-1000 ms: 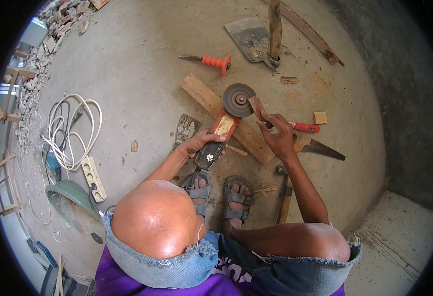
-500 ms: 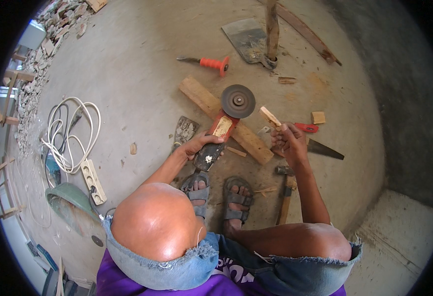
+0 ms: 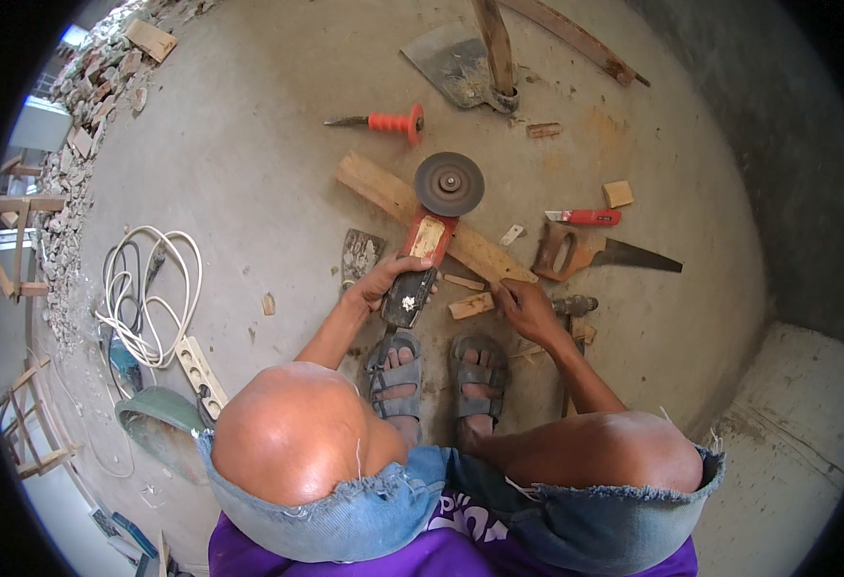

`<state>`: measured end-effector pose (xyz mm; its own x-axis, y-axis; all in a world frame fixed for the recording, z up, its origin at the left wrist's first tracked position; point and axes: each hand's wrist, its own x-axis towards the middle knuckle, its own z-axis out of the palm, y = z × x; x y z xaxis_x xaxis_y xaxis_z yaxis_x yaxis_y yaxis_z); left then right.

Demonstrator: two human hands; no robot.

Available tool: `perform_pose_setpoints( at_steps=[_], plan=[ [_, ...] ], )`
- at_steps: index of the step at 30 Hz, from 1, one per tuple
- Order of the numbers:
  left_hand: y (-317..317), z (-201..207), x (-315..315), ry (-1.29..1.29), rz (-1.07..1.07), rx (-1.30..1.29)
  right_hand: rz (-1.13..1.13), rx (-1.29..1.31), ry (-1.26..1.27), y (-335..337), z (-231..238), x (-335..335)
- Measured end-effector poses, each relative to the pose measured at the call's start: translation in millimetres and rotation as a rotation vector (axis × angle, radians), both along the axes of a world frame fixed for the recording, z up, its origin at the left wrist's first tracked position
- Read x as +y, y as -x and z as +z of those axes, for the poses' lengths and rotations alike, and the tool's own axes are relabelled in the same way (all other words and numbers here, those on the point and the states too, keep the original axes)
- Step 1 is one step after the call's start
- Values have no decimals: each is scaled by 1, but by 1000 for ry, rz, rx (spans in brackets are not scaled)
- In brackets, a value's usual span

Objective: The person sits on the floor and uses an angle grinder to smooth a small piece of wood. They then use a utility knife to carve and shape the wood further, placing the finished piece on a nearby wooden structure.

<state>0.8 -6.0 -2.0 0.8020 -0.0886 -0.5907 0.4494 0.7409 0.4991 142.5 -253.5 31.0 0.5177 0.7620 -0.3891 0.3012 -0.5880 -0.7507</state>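
Note:
My left hand (image 3: 398,282) is wrapped round the black body of a red-and-black angle grinder (image 3: 430,238). The grinder's dark round disc (image 3: 450,184) points away from me, above a long wooden beam (image 3: 484,258) on the floor. My right hand (image 3: 526,310) is low beside the beam's near end, fingers closed at the end of a short piece of wood (image 3: 471,306); the fingertips are partly hidden. A thin wood strip (image 3: 464,283) lies just beyond that piece. Partly covered by my right forearm is a hammer (image 3: 576,306).
Right: a handsaw (image 3: 595,252), a red utility knife (image 3: 583,217) and a wood block (image 3: 618,194). Far: a chisel with an orange guard (image 3: 395,123) and a hoe (image 3: 460,72). Left: a scraper (image 3: 360,258), coiled white cable (image 3: 143,298), a power strip (image 3: 201,373) and rubble (image 3: 80,144).
My right hand has come down and left with the short piece of wood, from raised beside the disc to near the floor. My left hand still holds the grinder.

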Motion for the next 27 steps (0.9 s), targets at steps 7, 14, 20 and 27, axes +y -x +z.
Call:
perform_pose_setpoints(
  at_steps=[7,14,20,27],
  plan=[
    [0,-19,-4,-19,-10,-46,-318,983,-154,64,-21,40],
    [-2,-2,0,-165,-69,-18,-519,1542,-453,76,-35,90],
    [-5,3,0,-239,-129,-65,-445,1333,-379,70,-37,97],
    [-19,36,-9,-534,-321,-182,-531,1304,-601,67,-17,78]
  ],
)
